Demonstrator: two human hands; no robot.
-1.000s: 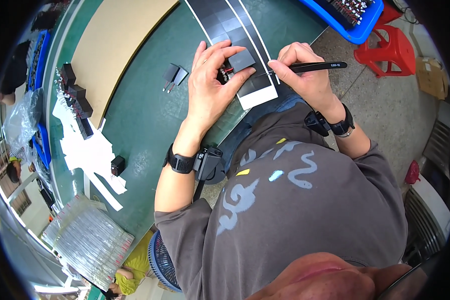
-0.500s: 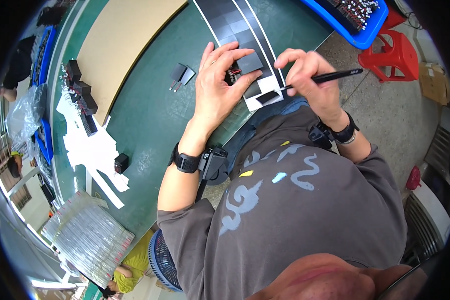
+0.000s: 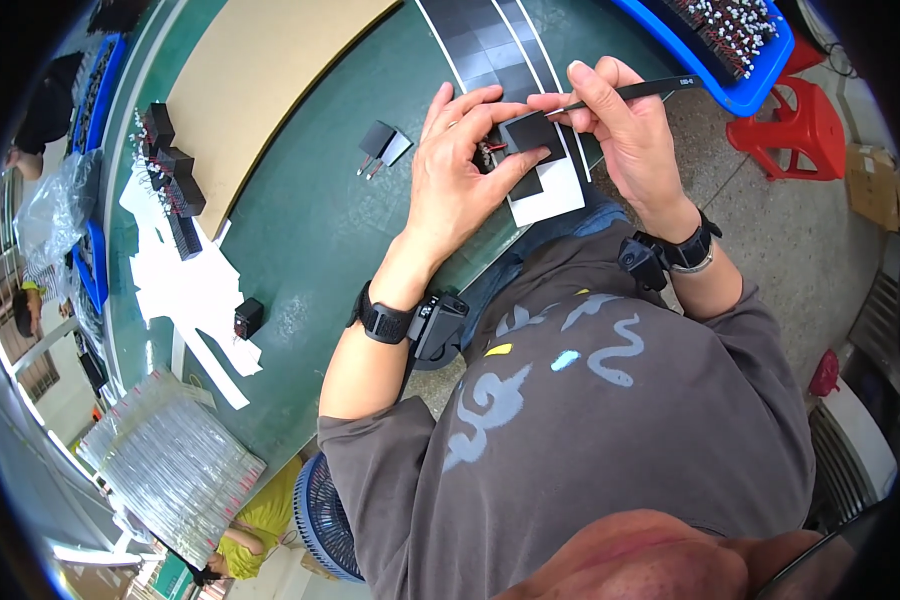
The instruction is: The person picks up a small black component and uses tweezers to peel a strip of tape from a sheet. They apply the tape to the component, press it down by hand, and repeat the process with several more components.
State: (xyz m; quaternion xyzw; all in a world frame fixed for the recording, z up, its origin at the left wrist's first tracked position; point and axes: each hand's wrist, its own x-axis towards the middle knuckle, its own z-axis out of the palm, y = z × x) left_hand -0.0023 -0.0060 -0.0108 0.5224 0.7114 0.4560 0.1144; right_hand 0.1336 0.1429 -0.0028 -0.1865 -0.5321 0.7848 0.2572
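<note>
My left hand (image 3: 450, 175) grips a small black square block (image 3: 530, 133) between thumb and fingers, above a backing sheet. Red wires (image 3: 492, 148) show beside the block, under my fingers. My right hand (image 3: 635, 145) is closed on black tweezers (image 3: 660, 88), whose tips meet the block's upper right edge. Whether the tips pinch anything there is too small to make out. Beneath lies the sheet with dark square pads (image 3: 490, 45) in rows and a bare white end (image 3: 550, 198) near the table edge.
A wired black block (image 3: 378, 138) lies on the green table (image 3: 310, 230). Further left are several black blocks (image 3: 175, 165), white paper scraps (image 3: 180, 285) and a tan board (image 3: 260, 60). A blue bin (image 3: 770, 75) and a red stool (image 3: 800, 130) stand at right.
My right hand has moved the tweezers up from the sheet's white end to the block. The black strip lying at that end is gone from there. The block's face looks darker.
</note>
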